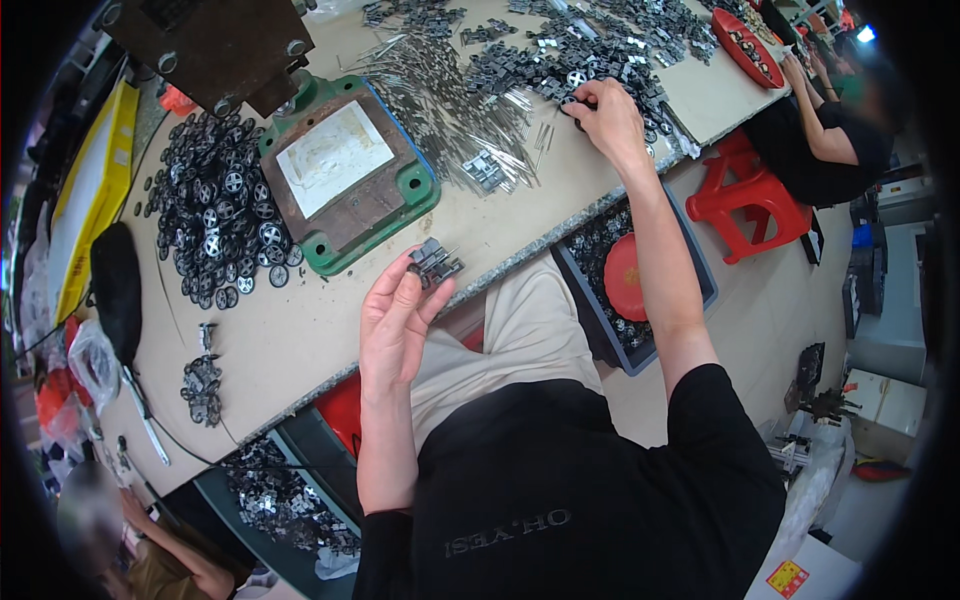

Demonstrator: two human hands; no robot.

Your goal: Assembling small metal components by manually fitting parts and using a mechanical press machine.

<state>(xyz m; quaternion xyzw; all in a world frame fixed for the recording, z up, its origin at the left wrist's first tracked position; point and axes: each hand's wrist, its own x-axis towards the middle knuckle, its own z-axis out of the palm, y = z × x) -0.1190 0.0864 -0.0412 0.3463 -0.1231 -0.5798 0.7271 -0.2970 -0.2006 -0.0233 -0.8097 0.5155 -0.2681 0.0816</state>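
My left hand [393, 318] is raised just off the table's near edge, its thumb and fingers closed on a small dark grey toy-car chassis [434, 262] with thin metal axles sticking out. My right hand [612, 122] reaches to the near right side of a heap of dark chassis parts [540, 62]. Its fingertips are pinched around a small black wheel [571, 104]. Another wheel [577, 77] with silver spokes lies on the parts just beyond those fingers. Between the two hands, loose metal axle rods [480, 112] are strewn over the tabletop.
A green press base [412, 183] with a white plate [335, 158] stands left of the rods, beside heaped black wheels [213, 215]. Several assembled pieces [202, 388] lie near left. Below the table are a bin [655, 345] and red stool [742, 200]. Other people sit far right and lower left.
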